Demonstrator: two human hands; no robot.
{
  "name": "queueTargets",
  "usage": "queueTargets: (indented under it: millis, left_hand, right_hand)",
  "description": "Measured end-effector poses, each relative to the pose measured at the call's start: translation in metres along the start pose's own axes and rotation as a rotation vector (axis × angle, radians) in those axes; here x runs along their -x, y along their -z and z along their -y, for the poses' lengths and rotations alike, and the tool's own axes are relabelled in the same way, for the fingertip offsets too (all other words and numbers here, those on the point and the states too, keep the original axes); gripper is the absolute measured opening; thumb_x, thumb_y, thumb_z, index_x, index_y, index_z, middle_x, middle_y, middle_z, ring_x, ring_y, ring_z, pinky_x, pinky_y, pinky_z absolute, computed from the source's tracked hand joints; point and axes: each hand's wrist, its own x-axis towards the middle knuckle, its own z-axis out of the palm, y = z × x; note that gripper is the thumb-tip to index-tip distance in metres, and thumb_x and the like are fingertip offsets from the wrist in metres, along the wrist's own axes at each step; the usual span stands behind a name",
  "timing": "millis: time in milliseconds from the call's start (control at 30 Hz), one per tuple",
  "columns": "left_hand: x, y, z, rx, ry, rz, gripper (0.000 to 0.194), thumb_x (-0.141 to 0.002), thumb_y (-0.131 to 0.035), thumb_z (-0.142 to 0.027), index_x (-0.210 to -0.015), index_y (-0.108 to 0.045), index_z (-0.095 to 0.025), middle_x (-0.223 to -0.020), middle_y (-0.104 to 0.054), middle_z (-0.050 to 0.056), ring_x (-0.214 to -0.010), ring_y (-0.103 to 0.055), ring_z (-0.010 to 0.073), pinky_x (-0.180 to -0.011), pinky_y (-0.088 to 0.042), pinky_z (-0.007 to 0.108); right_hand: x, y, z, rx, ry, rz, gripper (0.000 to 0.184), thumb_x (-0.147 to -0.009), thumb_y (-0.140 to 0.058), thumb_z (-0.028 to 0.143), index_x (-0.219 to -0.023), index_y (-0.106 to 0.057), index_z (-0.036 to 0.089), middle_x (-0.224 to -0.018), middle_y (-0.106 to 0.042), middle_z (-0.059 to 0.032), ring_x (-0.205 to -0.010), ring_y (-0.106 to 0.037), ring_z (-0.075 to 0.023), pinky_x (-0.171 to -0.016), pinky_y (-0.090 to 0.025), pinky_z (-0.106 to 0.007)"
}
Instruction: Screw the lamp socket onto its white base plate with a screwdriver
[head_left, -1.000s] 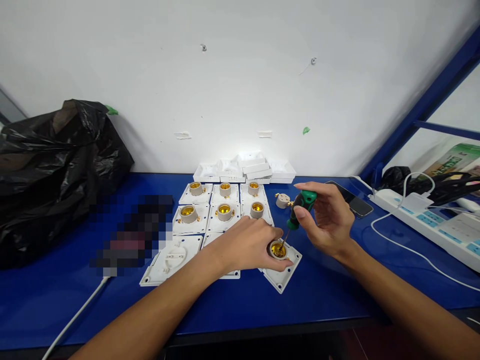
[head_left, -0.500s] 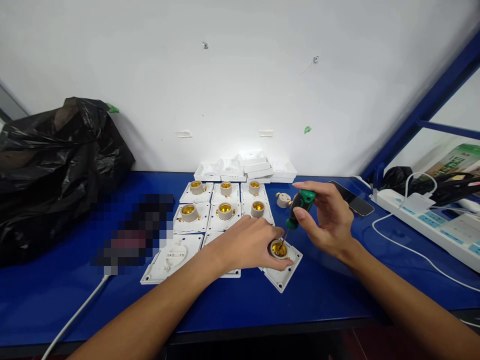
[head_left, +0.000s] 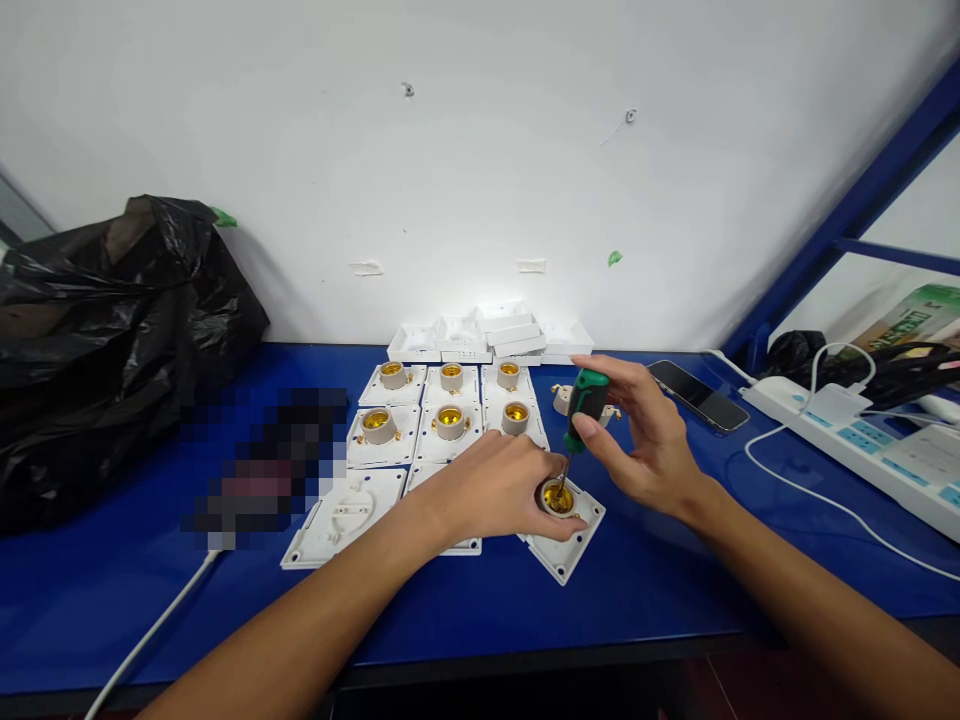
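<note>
Green-black driver (head_left: 589,403) | gripped in right hand (head_left: 651,440), long axis steep, handle leaning right, tip down inside socket (head_left: 555,497) | socket on plate (head_left: 564,560), left of right hand | left hand (head_left: 504,488) nearer, closed round socket's side, thumb along its front edge

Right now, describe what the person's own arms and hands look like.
The left hand and right hand are bare: no gloves, and no rings on the fingers that show. The left forearm and right forearm are bare too, with no sleeve, watch or bracelet in view.
</note>
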Motion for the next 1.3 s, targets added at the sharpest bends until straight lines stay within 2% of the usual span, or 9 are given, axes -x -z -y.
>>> queueTargets:
  millis: [267,467,667,767,833,900,1067,1200,1300]
  left_hand:
    - [-0.0004,-0.0001,-0.0003,-0.028,-0.003,0.0,0.042,-0.084,-0.068,-0.059,-0.07,-0.06,-0.02,-0.055,-0.053,-0.005,-0.049,-0.044,0.0116,-0.053,-0.027,0.03]
    - [-0.0003,-0.0006,0.0002,-0.016,0.005,0.005,0.044,-0.084,-0.069,-0.06,-0.068,-0.058,-0.02,-0.056,-0.054,-0.004,-0.051,-0.045,0.0118,-0.054,-0.026,0.03]
    - [-0.0004,-0.0022,0.0013,-0.041,-0.009,-0.007,0.045,-0.084,-0.068,-0.061,-0.07,-0.057,-0.02,-0.059,-0.055,-0.004,-0.051,-0.044,0.0113,-0.053,-0.024,0.03]
    - [-0.0005,-0.0017,0.001,-0.04,-0.006,-0.003,0.045,-0.085,-0.067,-0.061,-0.069,-0.057,-0.02,-0.056,-0.053,-0.004,-0.051,-0.044,0.0115,-0.053,-0.025,0.03]
    - [-0.0005,-0.0012,0.0005,-0.043,-0.006,-0.004,0.045,-0.084,-0.068,-0.061,-0.069,-0.058,-0.02,-0.056,-0.052,-0.004,-0.051,-0.045,0.0118,-0.053,-0.025,0.03]
    - [-0.0005,-0.0006,0.0001,-0.046,-0.007,-0.004,0.044,-0.084,-0.069,-0.06,-0.07,-0.059,-0.02,-0.056,-0.052,-0.005,-0.051,-0.045,0.0118,-0.053,-0.026,0.03]
    - [-0.0004,0.0003,-0.0002,-0.018,-0.01,0.001,0.043,-0.084,-0.069,-0.059,-0.069,-0.058,-0.02,-0.055,-0.052,-0.005,-0.049,-0.045,0.0114,-0.053,-0.027,0.03]
    - [-0.0006,-0.0003,0.0003,-0.041,-0.018,0.007,0.045,-0.085,-0.067,-0.061,-0.071,-0.059,-0.02,-0.058,-0.055,-0.003,-0.053,-0.049,0.0128,-0.054,-0.028,0.03]
    - [-0.0005,-0.0001,0.0,-0.039,-0.014,0.005,0.045,-0.085,-0.067,-0.061,-0.07,-0.059,-0.02,-0.058,-0.055,-0.003,-0.052,-0.048,0.0124,-0.054,-0.028,0.03]
  right_hand:
    - [0.0008,0.0017,-0.0003,-0.002,-0.044,-0.021,0.055,-0.09,-0.07,0.021,-0.141,-0.052,0.034,-0.123,-0.065,-0.0027,-0.086,-0.066,-0.0159,-0.063,-0.056,-0.03]
    - [-0.0009,0.0028,0.0014,-0.024,-0.051,0.045,0.058,-0.093,-0.067,0.022,-0.145,-0.048,0.036,-0.126,-0.064,-0.0027,-0.083,-0.066,-0.0144,-0.065,-0.057,-0.031]
    - [-0.001,0.0021,0.0014,-0.032,-0.059,-0.011,0.056,-0.087,-0.075,0.025,-0.137,-0.051,0.035,-0.108,-0.065,0.0001,-0.075,-0.064,-0.0139,-0.061,-0.055,-0.03]
    - [-0.0012,0.001,0.0011,-0.052,-0.087,0.018,0.053,-0.091,-0.07,0.025,-0.139,-0.049,0.033,-0.11,-0.066,-0.0012,-0.074,-0.064,-0.0134,-0.063,-0.056,-0.031]
    - [-0.0013,-0.0004,0.0006,-0.044,-0.1,-0.051,0.054,-0.088,-0.074,0.025,-0.135,-0.05,0.033,-0.111,-0.063,-0.0011,-0.072,-0.062,-0.0121,-0.06,-0.054,-0.029]
    - [-0.0013,-0.0014,0.0,-0.029,-0.083,-0.106,0.056,-0.085,-0.078,0.024,-0.132,-0.05,0.033,-0.109,-0.061,-0.0001,-0.07,-0.06,-0.0109,-0.057,-0.051,-0.028]
    - [0.0003,-0.0012,-0.0017,-0.021,-0.023,-0.05,0.047,-0.091,-0.069,0.022,-0.134,-0.052,0.033,-0.111,-0.061,-0.0011,-0.072,-0.06,-0.0115,-0.062,-0.054,-0.03]
    - [0.0022,-0.0009,-0.0046,0.01,0.008,-0.144,0.051,-0.083,-0.079,0.022,-0.127,-0.056,0.033,-0.103,-0.061,0.0006,-0.07,-0.057,-0.0127,-0.054,-0.048,-0.029]
    - [0.0008,0.0009,-0.0048,-0.005,0.027,-0.106,0.049,-0.084,-0.078,0.023,-0.127,-0.057,0.033,-0.102,-0.061,0.0,-0.071,-0.055,-0.0136,-0.055,-0.048,-0.03]
